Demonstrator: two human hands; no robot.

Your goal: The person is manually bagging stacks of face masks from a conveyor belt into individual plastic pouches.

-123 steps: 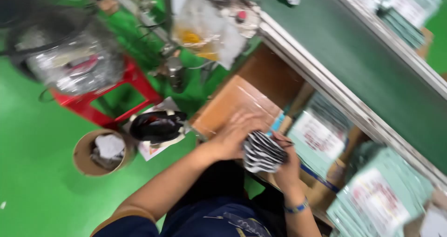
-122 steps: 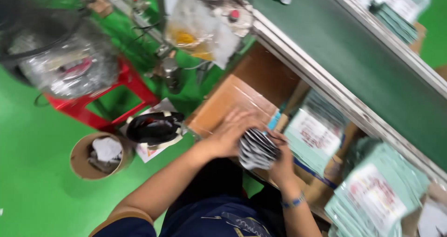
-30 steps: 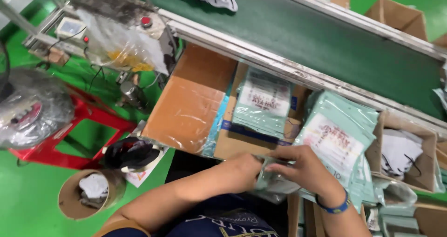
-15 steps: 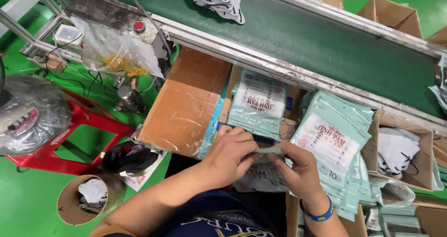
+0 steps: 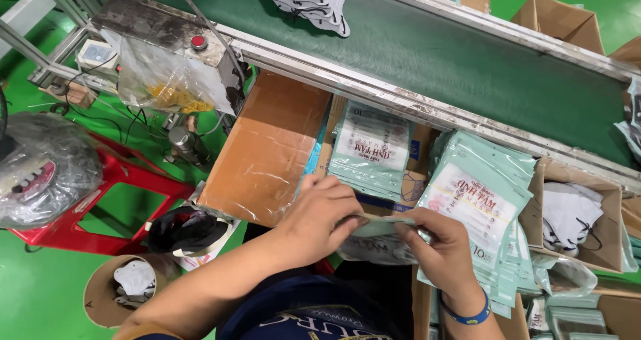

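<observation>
Two hands are working together in the head view: the left hand and the right hand are both gripping a pale green pouch, fingers closed along its top edge. The pouch is being held just above the person's lap, below a cardboard box and stacks of green packets. Beyond them, a green conveyor belt is carrying white masks.

The pouch looks like glossy plastic film; the belt matt green, its rail scuffed metal; the box taped cardboard.
</observation>
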